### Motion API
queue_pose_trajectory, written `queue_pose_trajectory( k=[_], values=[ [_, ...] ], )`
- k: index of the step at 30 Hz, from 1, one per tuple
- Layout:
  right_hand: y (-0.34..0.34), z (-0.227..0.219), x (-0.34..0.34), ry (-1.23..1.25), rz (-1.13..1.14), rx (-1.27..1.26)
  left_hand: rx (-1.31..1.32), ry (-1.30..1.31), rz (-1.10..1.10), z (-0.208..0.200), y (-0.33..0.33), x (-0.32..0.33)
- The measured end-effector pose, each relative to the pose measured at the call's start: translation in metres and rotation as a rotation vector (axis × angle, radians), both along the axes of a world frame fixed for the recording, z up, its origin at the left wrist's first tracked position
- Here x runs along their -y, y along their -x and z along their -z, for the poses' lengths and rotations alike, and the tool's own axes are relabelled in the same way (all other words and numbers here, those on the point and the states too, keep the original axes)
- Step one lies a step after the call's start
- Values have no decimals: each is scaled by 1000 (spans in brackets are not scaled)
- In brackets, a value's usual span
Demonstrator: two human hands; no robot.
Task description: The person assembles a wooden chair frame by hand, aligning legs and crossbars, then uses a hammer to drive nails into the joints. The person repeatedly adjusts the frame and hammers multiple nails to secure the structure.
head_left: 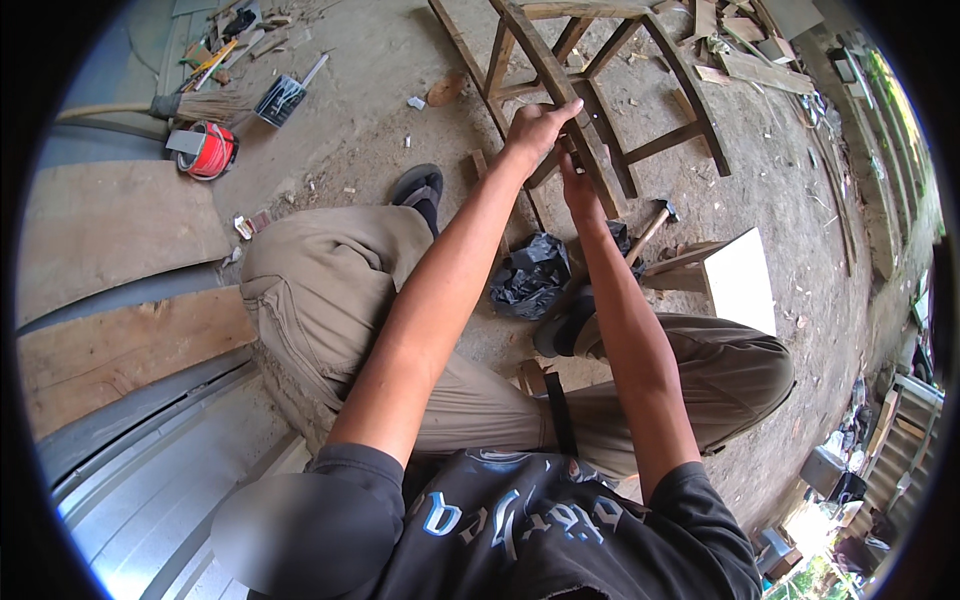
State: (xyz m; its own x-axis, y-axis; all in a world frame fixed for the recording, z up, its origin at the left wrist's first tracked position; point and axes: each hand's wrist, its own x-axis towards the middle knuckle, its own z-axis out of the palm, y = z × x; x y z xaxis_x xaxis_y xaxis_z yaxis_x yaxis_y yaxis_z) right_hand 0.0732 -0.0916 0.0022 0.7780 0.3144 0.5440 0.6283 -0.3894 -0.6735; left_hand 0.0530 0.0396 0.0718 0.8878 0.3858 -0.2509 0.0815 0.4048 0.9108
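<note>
A brown wooden chair frame [545,62], with slats and crossbars, is tilted over the dirt floor in front of me. My left hand [538,132] is closed round one of its long rails, the thumb lying across the top. Just below, my right hand [580,188] is closed on the same rail near its lower end; its fingertips are partly hidden. A black plastic bag [530,275] lies crumpled beneath my forearms. Right of my right wrist, a hammer [652,232] with a wooden handle and dark head rests on the ground.
A wooden piece with a white panel [740,282] stands at the right, by my knee. At the left are a red bucket [208,150], a straw broom [200,106], an open box of small items [281,101] and plywood boards [120,235]. Scrap wood [765,72] is piled at far right.
</note>
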Motion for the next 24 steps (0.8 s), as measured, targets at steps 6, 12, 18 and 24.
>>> queue_pose_trajectory(
  k=[6,12,18,24],
  values=[
    [-1,6,-2,-18,14,-103,-10,-101,-93,8,6,4],
    [-3,14,1,-8,6,-59,40,-149,-97,17,7,4],
    [2,17,2,-32,19,-155,79,-158,-81,18,13,4],
    [1,29,3,-17,26,-180,51,-215,-134,20,15,6]
  ],
)
